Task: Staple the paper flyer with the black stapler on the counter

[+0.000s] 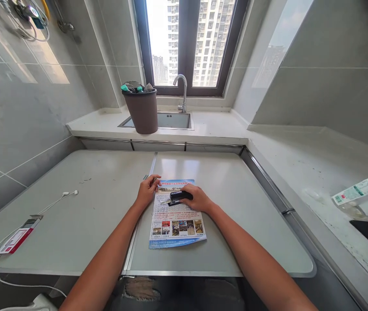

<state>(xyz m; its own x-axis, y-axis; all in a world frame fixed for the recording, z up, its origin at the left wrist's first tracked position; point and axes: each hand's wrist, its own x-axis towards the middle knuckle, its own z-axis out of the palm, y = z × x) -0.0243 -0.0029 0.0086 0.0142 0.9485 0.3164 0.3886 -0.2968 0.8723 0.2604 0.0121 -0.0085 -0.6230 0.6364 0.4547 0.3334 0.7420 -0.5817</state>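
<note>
Indoors, the right hand (pixel 198 198) clasps a black stapler (pixel 179 195) over a blue-edged printed leaflet (pixel 176 217); left hand (pixel 147 190) at its edge, grip unclear.

The right hand (pixel 199 198) holds a black stapler (pixel 180 196) over a bright paper (pixel 177 238) on the counter (pixel 249 198). The left hand (pixel 147 189) is at the paper's edge.

The stapler (pixel 180 195) partly blocks space between the hands (pixel 148 190) (pixel 198 198).

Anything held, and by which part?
The right hand grips a black stapler by its right end; the left hand is at the printed paper, any grip unclear.
</note>
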